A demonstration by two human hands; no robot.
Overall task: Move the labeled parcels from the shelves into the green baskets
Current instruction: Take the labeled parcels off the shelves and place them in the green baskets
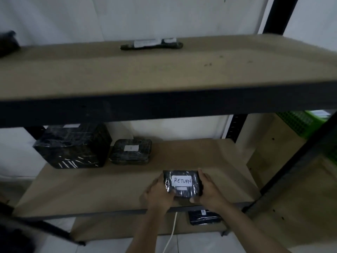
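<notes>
A: What does the label say?
B: "RETURN", handwritten on white, on a small black-wrapped parcel [182, 183].
A: Where is it?
B: Over the middle shelf [118, 183], gripped between the left hand [159, 194] and right hand [209, 191].

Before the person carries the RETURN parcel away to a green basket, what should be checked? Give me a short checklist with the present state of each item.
1. Both hands hold the RETURN parcel: ok. The left hand grips its left side and the right hand grips its right side.
2. Label readable: ok, it says RETURN and faces up.
3. Path out of the middle shelf is free: ok, the small parcel and the large parcel lie apart, further back and left.
4. Green basket located: ok, partly visible on the right.
5. Basket has room: cannot tell, its inside is hidden.
6. Which basket takes RETURN parcels: cannot tell.
</notes>
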